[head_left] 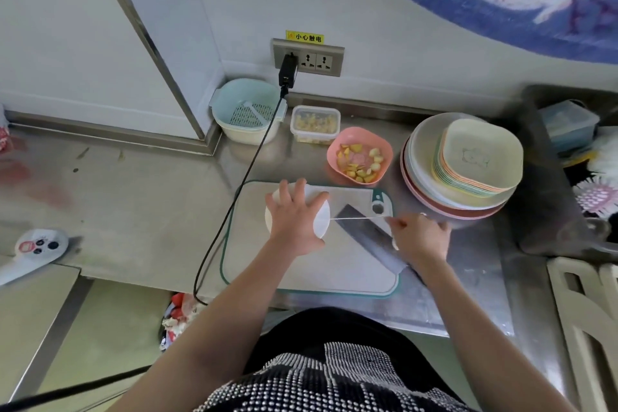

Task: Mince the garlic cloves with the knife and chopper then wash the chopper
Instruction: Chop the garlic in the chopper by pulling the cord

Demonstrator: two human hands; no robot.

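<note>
A white round pull-cord chopper (321, 221) stands on the cutting board (337, 264). My left hand (294, 217) lies over its lid and holds it down, fingers curled round its edge. A thin white cord (357, 218) runs taut from the chopper to my right hand (419, 234), which grips the cord's handle to the right. A cleaver (364, 231) lies flat on the board between my hands, its handle hidden under my right wrist. The pink bowl (359, 154) behind the board holds garlic cloves and peel.
A stack of plates and square dishes (468, 164) stands right of the board. At the back sit a clear lidded tub (315, 124) and a teal colander basket (249, 110). A black cable (234, 207) hangs from the wall socket past the board's left edge. The sink (568, 177) lies far right.
</note>
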